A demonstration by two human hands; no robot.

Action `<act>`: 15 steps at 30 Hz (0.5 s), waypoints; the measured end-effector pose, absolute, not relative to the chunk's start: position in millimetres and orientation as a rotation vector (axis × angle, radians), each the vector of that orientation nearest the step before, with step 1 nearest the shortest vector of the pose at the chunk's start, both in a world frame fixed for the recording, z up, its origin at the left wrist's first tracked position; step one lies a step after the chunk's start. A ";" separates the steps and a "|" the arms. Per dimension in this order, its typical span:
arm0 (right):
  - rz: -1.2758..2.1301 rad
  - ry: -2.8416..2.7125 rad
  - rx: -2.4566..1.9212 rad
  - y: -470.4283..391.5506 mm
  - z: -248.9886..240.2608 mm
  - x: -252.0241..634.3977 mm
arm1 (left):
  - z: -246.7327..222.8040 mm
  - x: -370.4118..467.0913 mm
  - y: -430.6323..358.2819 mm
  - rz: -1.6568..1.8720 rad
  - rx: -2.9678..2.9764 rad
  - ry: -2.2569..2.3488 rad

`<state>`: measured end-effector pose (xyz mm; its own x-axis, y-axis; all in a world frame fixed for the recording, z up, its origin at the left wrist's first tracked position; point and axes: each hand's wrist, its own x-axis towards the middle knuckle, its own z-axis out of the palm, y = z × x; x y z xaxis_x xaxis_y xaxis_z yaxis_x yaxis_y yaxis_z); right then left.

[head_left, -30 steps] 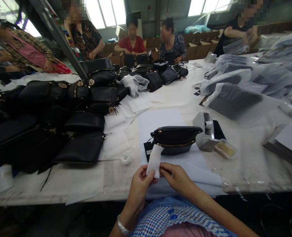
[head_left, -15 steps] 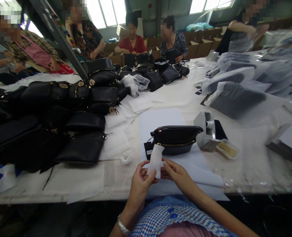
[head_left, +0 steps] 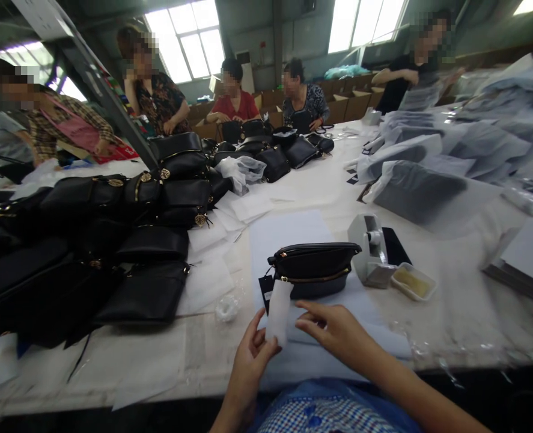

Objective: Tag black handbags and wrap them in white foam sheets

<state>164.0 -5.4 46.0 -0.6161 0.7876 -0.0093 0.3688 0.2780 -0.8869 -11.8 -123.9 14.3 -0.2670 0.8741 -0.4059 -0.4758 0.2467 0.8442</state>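
Note:
Between its thumb and fingers my left hand (head_left: 253,349) holds a folded strip of thin white wrapping (head_left: 279,313), near the table's front edge. To the right of the strip, my right hand (head_left: 329,325) is off it, thumb and index finger apart with nothing between them. Just beyond both hands a black bag (head_left: 315,269) with gold zips stands on white sheets (head_left: 288,228). A black tag (head_left: 266,290) lies at the bag's left end, partly covered by the strip.
Black bags (head_left: 144,288) are piled at the left. Right of the bag stand a tape dispenser (head_left: 369,252) and a shallow dish (head_left: 413,282). Wrapped bags (head_left: 414,192) lie at the right, and a clear tape roll (head_left: 227,308) at front left. Several people are across the table.
My right hand has let go of the white strip and moved off to the right. The left hand still holds it. The camera view has tilted up slightly.

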 end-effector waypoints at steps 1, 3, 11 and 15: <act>1.026 -2.165 -1.059 5.6 54.5 173.5 | 15.0 -13.2 -123.4 1.398 0.388 1.288; 0.558 -2.166 -1.020 32.5 71.2 188.5 | 15.1 -14.7 -121.3 1.463 0.305 1.345; 0.360 -2.762 -0.986 119.7 114.9 203.2 | 15.7 -6.3 -123.3 1.518 1.018 2.028; 0.491 -3.002 -0.820 123.4 126.5 200.1 | 29.5 13.5 -117.4 1.317 1.428 1.654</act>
<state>200.1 123.4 126.5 -0.8643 0.4949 -0.0897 0.4977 0.8157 -0.2949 13.5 -117.4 29.5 -0.2568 0.9518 0.1679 0.3768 -0.0613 0.9243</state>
